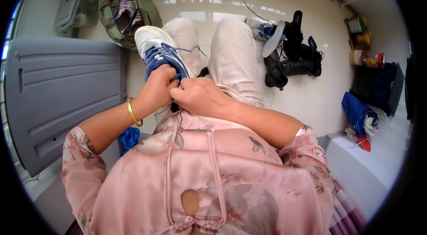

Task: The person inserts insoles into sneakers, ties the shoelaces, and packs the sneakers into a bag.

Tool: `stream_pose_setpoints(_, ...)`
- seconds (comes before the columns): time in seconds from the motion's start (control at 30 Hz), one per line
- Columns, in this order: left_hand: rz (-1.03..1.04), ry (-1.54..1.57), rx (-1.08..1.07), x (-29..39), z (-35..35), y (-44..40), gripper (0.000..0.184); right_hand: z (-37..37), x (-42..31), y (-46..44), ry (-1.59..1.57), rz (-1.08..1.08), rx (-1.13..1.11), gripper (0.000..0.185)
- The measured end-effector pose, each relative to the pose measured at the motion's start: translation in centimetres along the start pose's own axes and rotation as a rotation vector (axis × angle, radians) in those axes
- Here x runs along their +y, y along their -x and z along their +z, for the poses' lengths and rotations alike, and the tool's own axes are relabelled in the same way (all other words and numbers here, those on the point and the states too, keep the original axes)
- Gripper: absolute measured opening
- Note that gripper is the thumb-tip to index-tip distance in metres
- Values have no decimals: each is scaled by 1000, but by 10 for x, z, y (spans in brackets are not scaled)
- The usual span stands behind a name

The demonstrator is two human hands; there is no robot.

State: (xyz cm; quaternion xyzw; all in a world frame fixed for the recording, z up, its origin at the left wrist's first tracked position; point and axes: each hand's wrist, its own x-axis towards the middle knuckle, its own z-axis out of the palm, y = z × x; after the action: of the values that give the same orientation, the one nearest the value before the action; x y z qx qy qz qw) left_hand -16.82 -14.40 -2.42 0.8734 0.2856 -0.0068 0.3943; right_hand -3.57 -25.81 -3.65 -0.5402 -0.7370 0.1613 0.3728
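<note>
A white and blue sneaker (pixel 156 48) rests against my lap, its toe pointing up and away and its blue laces hanging loose to the right. My left hand (pixel 155 84), with a gold bangle (pixel 133 112) on the wrist, reaches into the shoe's opening, and its fingers are pressed together at the collar. My right hand (pixel 199 96) is closed at the heel edge of the same shoe, touching my left fingertips. A bit of teal lining shows between the hands. The fingertips are partly hidden, so what they pinch is unclear.
A green bag (pixel 153 10) holding shoes stands at the upper left, beside a clear plastic box (pixel 80 3). A grey panel (pixel 66 97) fills the left. Black shoes (pixel 296 63), another sneaker (pixel 260 29) and a loose insole (pixel 273 39) lie on the tiled floor (pixel 302 106).
</note>
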Motion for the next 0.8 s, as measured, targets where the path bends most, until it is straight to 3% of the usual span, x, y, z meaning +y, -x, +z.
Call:
stream_pose_setpoints(0.07, -20, 15, -60, 0, -1, -1, 18, -3, -2, -2, -19, 11, -48, 12)
stream_pose_setpoints(0.17, -98, -10, -294, -1, -8, -9, 16, -1, -4, -2, -48, 10, -93, 9)
stream_pose_setpoints(0.3, -55, -97, -635, -4, -12, -25, 17, -3, -9, 0, -78, 5, -119, 8)
stream_pose_setpoints(0.5, 173, -298, -936, -6, -3, -49, 15, 5, -6, 10, -55, 41, -10, 13)
stream_pose_setpoints(0.6, 144, -408, -1021, 6, 1, -56, 19, 5, -5, 14, -54, 49, -1, 14)
stream_pose_setpoints(0.8, 137, -377, -947, 2, -1, -55, 17, 7, -3, 13, -45, 46, 16, 14)
